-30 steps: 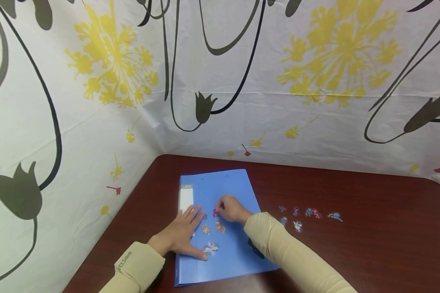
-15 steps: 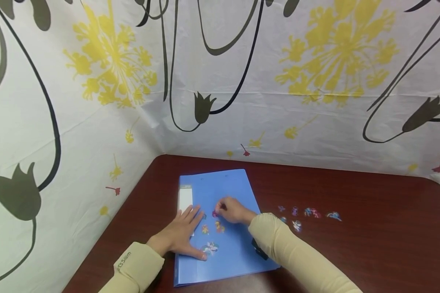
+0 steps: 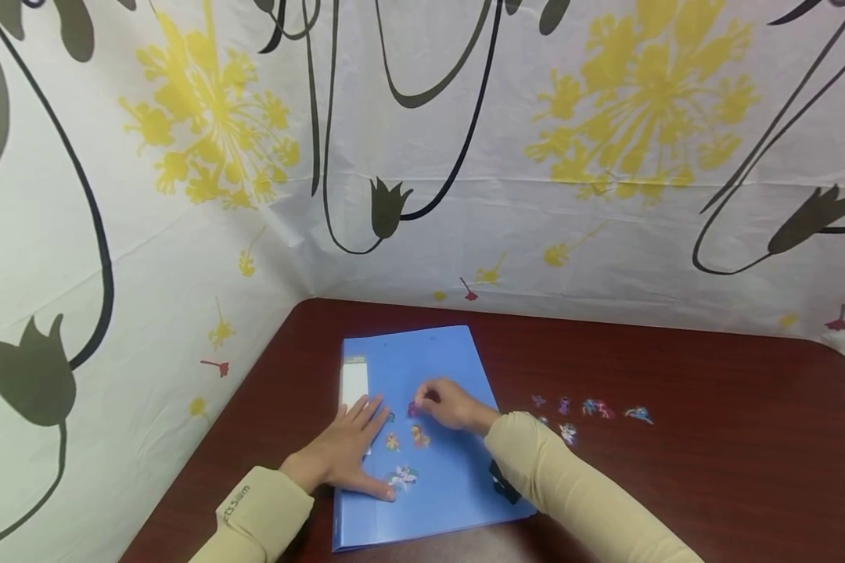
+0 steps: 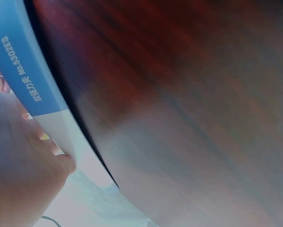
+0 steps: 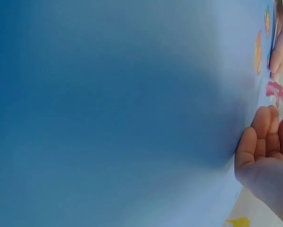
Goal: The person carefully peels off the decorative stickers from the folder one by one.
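At lower centre, left hand (image 3: 345, 450) flat on rectangular blue binder (image 3: 458, 493), right hand (image 3: 451, 403) in pinch around small pink figure-shaped sticker (image 3: 412, 409)

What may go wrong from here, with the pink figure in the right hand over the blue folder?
The pink figure, pinched by the right hand, could bend or land crooked on the blue folder.
The left hand has its thumb close to the white pony figure and might nudge it.
The right sleeve is near the loose figures on the table and could drag them.
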Motion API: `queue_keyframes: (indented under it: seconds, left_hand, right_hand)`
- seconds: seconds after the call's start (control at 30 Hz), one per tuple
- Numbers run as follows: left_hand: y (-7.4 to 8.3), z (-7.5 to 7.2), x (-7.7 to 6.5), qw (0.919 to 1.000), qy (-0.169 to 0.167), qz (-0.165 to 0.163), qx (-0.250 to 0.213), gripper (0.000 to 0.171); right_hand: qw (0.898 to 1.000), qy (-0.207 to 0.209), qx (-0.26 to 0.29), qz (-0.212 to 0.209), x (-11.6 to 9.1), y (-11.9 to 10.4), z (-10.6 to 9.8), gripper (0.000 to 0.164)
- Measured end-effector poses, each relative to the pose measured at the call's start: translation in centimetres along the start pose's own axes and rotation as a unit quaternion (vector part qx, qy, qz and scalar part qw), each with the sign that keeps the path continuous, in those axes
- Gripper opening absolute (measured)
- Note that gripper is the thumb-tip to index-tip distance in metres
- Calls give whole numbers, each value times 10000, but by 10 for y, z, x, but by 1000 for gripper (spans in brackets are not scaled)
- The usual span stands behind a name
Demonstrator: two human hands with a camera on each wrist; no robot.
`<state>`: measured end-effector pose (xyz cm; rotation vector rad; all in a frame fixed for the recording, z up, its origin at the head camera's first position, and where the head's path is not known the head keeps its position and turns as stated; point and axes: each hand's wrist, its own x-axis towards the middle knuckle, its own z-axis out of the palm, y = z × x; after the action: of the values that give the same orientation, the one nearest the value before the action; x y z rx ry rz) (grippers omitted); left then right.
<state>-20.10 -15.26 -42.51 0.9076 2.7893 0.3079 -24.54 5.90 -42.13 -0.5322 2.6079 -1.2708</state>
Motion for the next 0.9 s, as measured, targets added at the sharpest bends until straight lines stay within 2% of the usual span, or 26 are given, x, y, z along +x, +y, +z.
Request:
queue_keyframes:
  seconds: [0.17,0.5,0.73,0.9]
  left_hand:
    - [2,-2,-1,10000,24,39,-69,114]
    - [1,-3,-1,10000,45,24,-31,114]
    - [0,-1,0,9999,68,73,-53,114]
    - [1,0,-1,9999,62,72,-65,114]
  right_hand:
    - [9991,186,387,3,-6,1,-2,7]
    - [9977,267,588,-206,-30,8,-20,7]
    - [9965,77,777,-299,-62,30,-40,9]
    - [9975,219,662,-143,-82,47,-59,9]
